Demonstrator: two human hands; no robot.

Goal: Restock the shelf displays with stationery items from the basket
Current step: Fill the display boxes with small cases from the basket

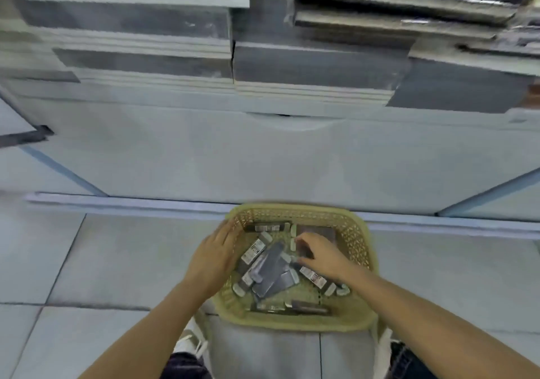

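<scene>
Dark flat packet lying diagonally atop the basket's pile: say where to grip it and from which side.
Pinch the dark flat packet across its long edges, mid-length, from straight above: it seems to lie topmost and flat, and the walls of the yellow woven basket block sideways reach.

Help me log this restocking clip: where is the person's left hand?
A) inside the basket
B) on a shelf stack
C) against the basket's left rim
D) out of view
C: the left hand lies against the left rim of the yellow basket, while the right hand reaches among the packs inside.
</scene>
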